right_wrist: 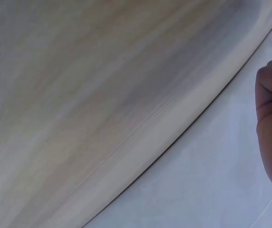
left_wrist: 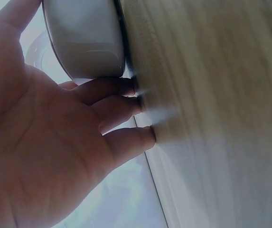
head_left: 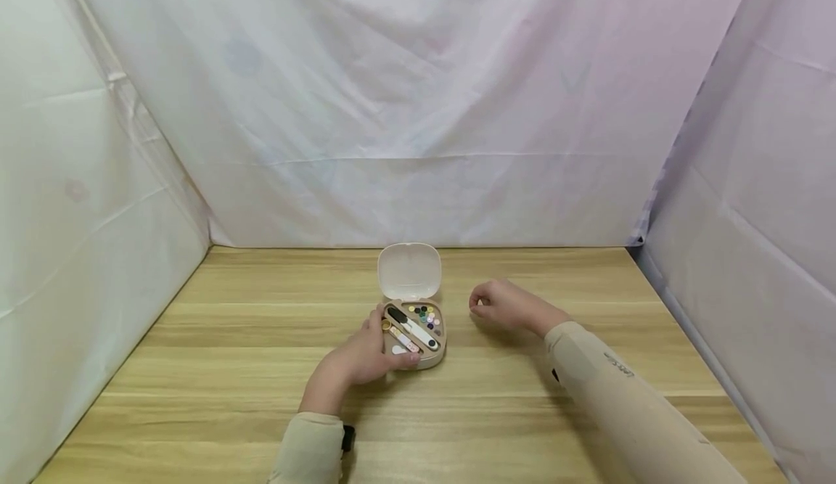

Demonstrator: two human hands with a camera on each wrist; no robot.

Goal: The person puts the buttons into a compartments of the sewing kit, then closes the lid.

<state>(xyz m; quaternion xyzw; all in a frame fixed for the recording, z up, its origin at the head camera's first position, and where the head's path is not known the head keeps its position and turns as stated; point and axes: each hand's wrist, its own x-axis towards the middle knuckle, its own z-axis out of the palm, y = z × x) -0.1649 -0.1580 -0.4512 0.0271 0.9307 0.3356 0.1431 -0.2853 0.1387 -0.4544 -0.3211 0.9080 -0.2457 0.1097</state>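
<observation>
A small beige sewing box (head_left: pixel 434 359) sits on the table with its pale lid (head_left: pixel 409 272) raised at the back. Inside lie several coloured buttons (head_left: pixel 424 315), a tool with a black end and a white body (head_left: pixel 421 335), and a slim patterned piece (head_left: pixel 405 340) near a gold ring. My left hand (head_left: pixel 359 353) holds the box by its left side, thumb along the front edge; in the left wrist view its other fingers (left_wrist: pixel 128 142) reach down to the tabletop. To the right of the box, my right hand (head_left: pixel 506 304) has curled fingers, thumb and forefinger close together. Nothing shows between them.
The wood-grain table (head_left: pixel 261 324) runs back to a white cloth (head_left: pixel 418 107), with more cloth hanging at the left (head_left: pixel 85 179) and right (head_left: pixel 757 179). A dark gap (head_left: pixel 679 310) runs along the table's right edge.
</observation>
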